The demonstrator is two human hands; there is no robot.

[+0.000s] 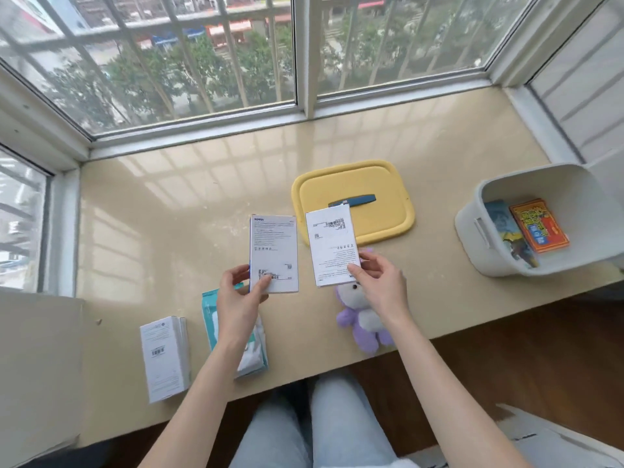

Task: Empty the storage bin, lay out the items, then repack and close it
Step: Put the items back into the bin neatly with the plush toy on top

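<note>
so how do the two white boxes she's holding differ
The left hand holds its white box with the barcode at the near end; the right hand holds its white box with the barcode at the far end, so the print runs opposite ways. The left box has a blue side edge and stands straight; the right one tilts slightly. Both are flat, printed and gripped by a lower corner.

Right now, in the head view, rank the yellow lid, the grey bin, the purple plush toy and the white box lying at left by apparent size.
1. grey bin
2. yellow lid
3. Unsure: white box and purple plush toy look alike; a hand hides part of the toy.
</note>
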